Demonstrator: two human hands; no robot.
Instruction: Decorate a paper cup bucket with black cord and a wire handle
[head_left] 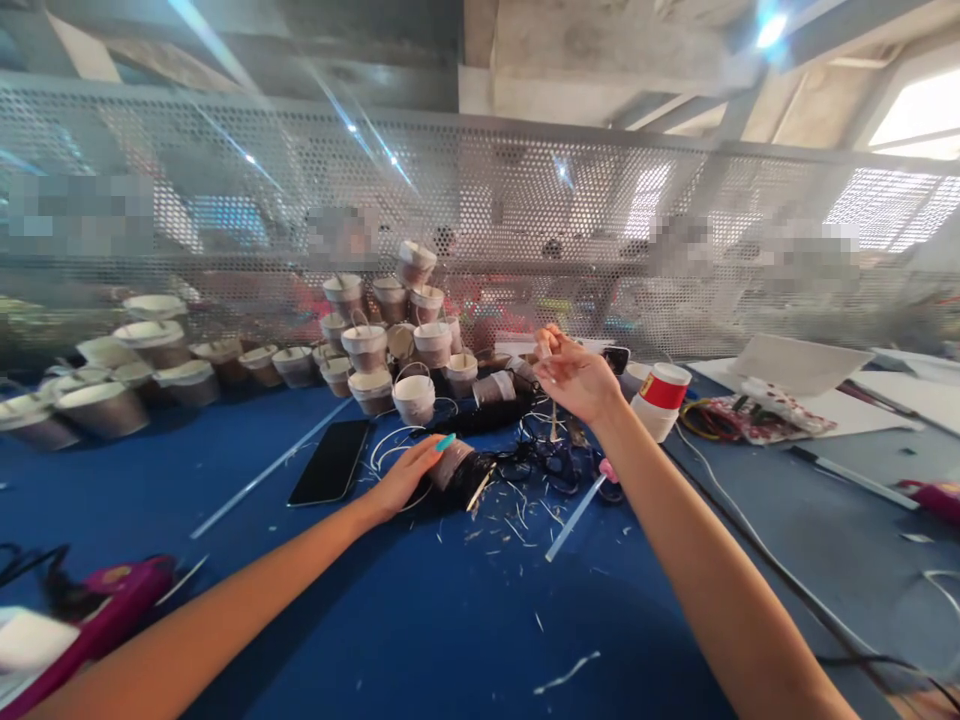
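My left hand (409,473) is closed around a small paper cup (454,467) that lies on its side on the blue table (450,620). Black yarn (480,480) covers the cup's rim end. Higher up and to the right, my right hand (576,378) is raised with thumb and fingers pinched together. Anything between those fingertips is too small to make out. Behind the cup lies a tangle of black yarn (536,450), and white thread scraps (517,520) are strewn in front of it.
Small handled buckets (365,347) are stacked at the back left. A phone (330,462) and a clear glue stick (270,470) lie left of my hands. Another glue stick (574,520) lies right. A red-and-white cup (664,388), magenta tool (127,600) and perforated metal screen (525,190) surround the work area.
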